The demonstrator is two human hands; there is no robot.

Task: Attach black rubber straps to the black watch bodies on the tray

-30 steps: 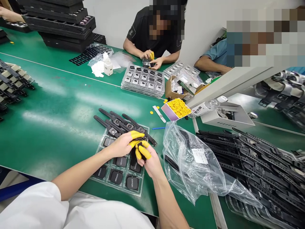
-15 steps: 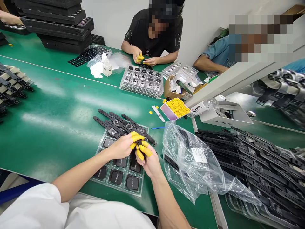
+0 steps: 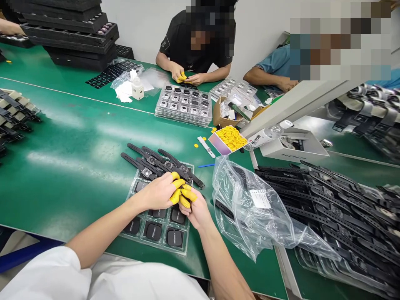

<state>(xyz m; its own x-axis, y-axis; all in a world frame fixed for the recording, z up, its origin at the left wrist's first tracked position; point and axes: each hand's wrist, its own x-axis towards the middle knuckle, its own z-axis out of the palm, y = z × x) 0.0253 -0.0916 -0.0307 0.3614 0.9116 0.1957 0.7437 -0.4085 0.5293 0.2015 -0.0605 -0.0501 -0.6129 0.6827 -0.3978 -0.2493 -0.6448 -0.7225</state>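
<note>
As the head camera shows, the left hand (image 3: 161, 191) and right hand (image 3: 194, 204) meet above the plastic tray (image 3: 163, 234), yellow-tipped fingers pinching a mostly hidden dark piece (image 3: 181, 189) between them. Black watches (image 3: 168, 165) overhang the tray's far edge; green table (image 3: 78, 183) spreads wide leftward; a transparent bag (image 3: 243, 216) lies rightward.

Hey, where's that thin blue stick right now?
Head view, near the middle: the blue stick lies on the table, between the black watches to its left and the clear bag to its right. The white strap lies just beyond it.
</note>
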